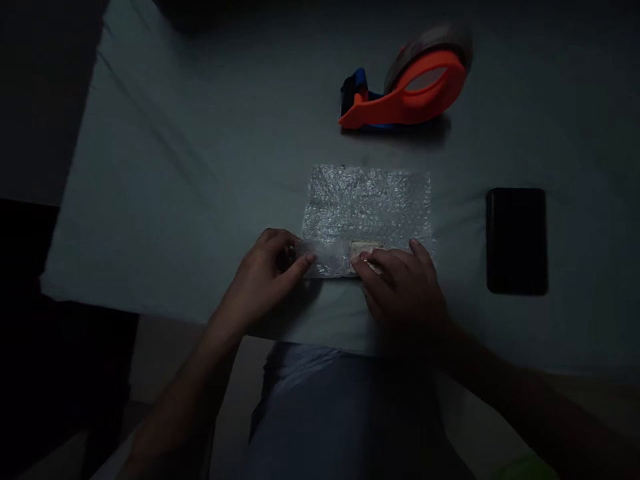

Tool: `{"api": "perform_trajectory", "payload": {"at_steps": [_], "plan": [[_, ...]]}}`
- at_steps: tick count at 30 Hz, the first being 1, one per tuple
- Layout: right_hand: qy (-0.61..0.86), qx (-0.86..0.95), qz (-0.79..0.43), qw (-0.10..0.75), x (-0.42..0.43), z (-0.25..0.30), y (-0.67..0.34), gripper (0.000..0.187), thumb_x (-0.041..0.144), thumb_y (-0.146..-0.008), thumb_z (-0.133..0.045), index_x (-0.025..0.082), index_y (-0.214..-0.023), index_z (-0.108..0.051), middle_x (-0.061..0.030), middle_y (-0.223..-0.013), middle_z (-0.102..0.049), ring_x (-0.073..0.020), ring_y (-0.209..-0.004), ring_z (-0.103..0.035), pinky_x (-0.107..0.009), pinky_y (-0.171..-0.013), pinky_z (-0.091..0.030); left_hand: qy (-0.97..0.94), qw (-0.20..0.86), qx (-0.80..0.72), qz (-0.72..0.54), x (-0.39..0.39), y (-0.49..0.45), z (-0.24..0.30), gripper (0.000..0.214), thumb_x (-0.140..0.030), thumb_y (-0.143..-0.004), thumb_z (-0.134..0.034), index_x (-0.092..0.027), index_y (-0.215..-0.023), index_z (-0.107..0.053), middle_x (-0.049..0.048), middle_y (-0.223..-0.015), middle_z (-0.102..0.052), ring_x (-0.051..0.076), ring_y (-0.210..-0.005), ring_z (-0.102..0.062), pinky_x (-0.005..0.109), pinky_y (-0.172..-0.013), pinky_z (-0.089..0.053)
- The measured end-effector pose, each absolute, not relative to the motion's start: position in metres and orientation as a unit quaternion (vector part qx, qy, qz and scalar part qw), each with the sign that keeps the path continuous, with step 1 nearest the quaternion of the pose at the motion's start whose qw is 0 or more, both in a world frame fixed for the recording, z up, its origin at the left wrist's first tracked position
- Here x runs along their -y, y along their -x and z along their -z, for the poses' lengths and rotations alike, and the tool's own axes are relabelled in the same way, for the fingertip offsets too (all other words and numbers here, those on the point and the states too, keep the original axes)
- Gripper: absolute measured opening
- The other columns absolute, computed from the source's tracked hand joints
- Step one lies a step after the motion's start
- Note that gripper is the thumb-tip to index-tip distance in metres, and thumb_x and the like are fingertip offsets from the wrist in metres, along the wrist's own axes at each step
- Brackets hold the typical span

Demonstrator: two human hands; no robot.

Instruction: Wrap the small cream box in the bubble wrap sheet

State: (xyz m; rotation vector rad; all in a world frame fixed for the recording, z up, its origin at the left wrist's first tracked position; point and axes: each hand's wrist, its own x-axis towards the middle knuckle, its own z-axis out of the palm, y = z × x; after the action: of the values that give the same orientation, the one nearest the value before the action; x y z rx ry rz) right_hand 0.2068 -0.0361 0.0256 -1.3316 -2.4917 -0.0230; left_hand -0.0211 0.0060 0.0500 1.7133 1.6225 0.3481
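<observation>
A sheet of bubble wrap [370,203] lies flat on the cloth-covered table in front of me, its near edge folded over at the left. My left hand [270,270] pinches the near left corner of the wrap between thumb and fingers. On the near part of the sheet rests a small pale, flat block [367,249], partly covered by fingers; its kind cannot be made out. My right hand [405,283] is on this block, fingertips pressing its top and near side, with one finger raised toward the sheet's right edge.
An orange and blue tape dispenser [385,110] with a roll of clear tape stands beyond the wrap. To the right lies a black rectangular object [517,241], perhaps a case. A pale cloth [200,167] covers the table, whose near edge runs by my lap. The room is dim.
</observation>
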Motion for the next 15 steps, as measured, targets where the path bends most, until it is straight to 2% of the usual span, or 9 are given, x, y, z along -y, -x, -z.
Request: {"api": "perform_trajectory", "payload": {"at_steps": [4, 8, 11, 15], "plan": [[0.479, 0.864, 0.024, 0.154, 0.038, -0.023, -0.202, 0.034, 0.018, -0.086, -0.057, 0.016, -0.119, -0.058, -0.0102, -0.104, -0.065, -0.0231, -0.098, -0.057, -0.054, -0.102, -0.039, -0.614, 0.428, -0.653, -0.117, -0.008, 0.021, -0.049, 0.033, -0.051, -0.085, -0.058, -0.018, -0.091, -0.062, 0.0004, -0.081, -0.061, 0.015, -0.071, -0.056, 0.027, -0.064, -0.041], [0.481, 0.860, 0.026, 0.167, 0.041, -0.021, -0.201, 0.036, 0.017, -0.085, -0.058, 0.014, -0.121, -0.057, -0.0119, -0.105, -0.063, -0.0248, -0.101, -0.056, -0.055, -0.101, -0.041, -0.583, 0.483, -0.638, -0.141, -0.014, 0.013, -0.037, 0.032, -0.048, -0.082, -0.062, -0.017, -0.078, -0.060, -0.0025, -0.069, -0.056, 0.011, -0.063, -0.050, 0.023, -0.057, -0.036], [0.482, 0.859, 0.015, 0.173, 0.041, -0.021, -0.201, 0.036, 0.016, -0.084, -0.058, 0.013, -0.120, -0.058, -0.0127, -0.106, -0.063, -0.0253, -0.102, -0.055, -0.054, -0.100, -0.043, -0.563, 0.468, -0.650, -0.206, -0.014, 0.003, -0.027, 0.022, -0.034, -0.078, -0.065, -0.017, -0.071, -0.054, -0.0045, -0.064, -0.052, 0.009, -0.060, -0.047, 0.022, -0.055, -0.035], [0.475, 0.862, -0.004, 0.176, 0.039, -0.023, -0.200, 0.036, 0.014, -0.082, -0.058, 0.012, -0.118, -0.061, -0.0143, -0.106, -0.063, -0.0266, -0.104, -0.054, -0.047, -0.095, -0.049, -0.591, 0.417, -0.628, -0.287, -0.010, -0.018, -0.033, 0.013, -0.011, -0.072, -0.057, -0.017, -0.068, -0.047, -0.0062, -0.064, -0.048, 0.007, -0.059, -0.045, 0.020, -0.056, -0.035]]}}
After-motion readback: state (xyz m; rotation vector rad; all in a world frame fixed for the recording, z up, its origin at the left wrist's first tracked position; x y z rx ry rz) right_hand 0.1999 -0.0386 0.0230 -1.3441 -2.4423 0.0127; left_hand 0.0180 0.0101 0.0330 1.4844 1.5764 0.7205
